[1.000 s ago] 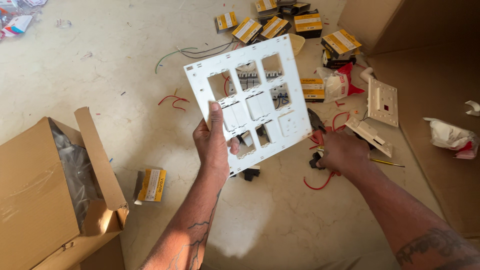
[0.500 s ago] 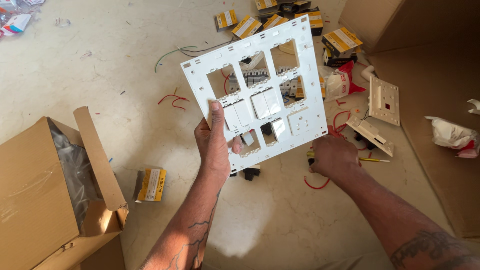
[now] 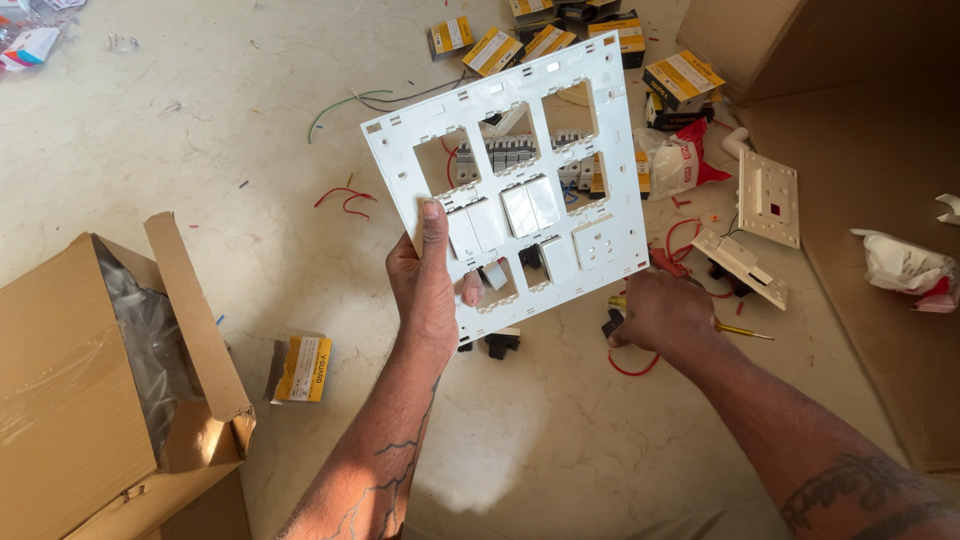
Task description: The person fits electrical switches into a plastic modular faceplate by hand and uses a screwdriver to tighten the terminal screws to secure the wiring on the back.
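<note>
Switch plate point(image 3: 520, 190): white, held tilted above the floor point(image 3: 200, 130), centre frame; left hand point(image 3: 428, 290) clamped on its 7 o'clock edge. Right hand point(image 3: 660, 312) at 4 o'clock, closed round a screwdriver point(image 3: 745, 330). Support plate steadily, thumb clear of openings

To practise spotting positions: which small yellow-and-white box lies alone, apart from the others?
The small box on the floor beside the open cardboard carton, below the left hand. All the other yellow boxes cluster at the top.
</note>
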A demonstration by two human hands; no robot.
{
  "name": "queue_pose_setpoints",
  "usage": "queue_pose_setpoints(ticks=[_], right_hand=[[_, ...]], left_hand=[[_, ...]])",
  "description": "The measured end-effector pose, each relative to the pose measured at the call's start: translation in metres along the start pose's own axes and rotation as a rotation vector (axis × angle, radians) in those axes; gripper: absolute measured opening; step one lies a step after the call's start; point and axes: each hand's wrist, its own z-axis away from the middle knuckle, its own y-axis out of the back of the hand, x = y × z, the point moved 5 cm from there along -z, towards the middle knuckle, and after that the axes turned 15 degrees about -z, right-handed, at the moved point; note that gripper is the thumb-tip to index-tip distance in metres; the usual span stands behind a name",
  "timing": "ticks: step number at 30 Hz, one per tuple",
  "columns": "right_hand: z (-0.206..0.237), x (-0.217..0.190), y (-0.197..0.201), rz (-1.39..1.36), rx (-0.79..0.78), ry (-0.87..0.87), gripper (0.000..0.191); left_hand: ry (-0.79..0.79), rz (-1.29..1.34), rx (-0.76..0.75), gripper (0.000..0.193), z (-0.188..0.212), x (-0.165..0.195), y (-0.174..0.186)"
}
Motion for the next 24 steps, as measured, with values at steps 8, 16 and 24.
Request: queue_pose_setpoints(ticks=[8, 16, 24], right_hand=[[0.002, 0.003, 0.009, -0.037, -0.182, -0.013, 0.067], [0.033, -0.009, 0.069, -0.433, -0.273, 0.798, 0.058], [0.040, -0.010, 0.100, -1.003, 0.082, 0.393, 0.039]], left_hand=[[-0.001, -0.013, 0.003, 0.052, 0.002, 0.003, -0.001], [0.020, -0.013, 0.022, 0.050, 0.001, 0.005, -0.002], [0.022, -0.020, 0.053, 0.050, 0.002, 0.002, 0.000]])
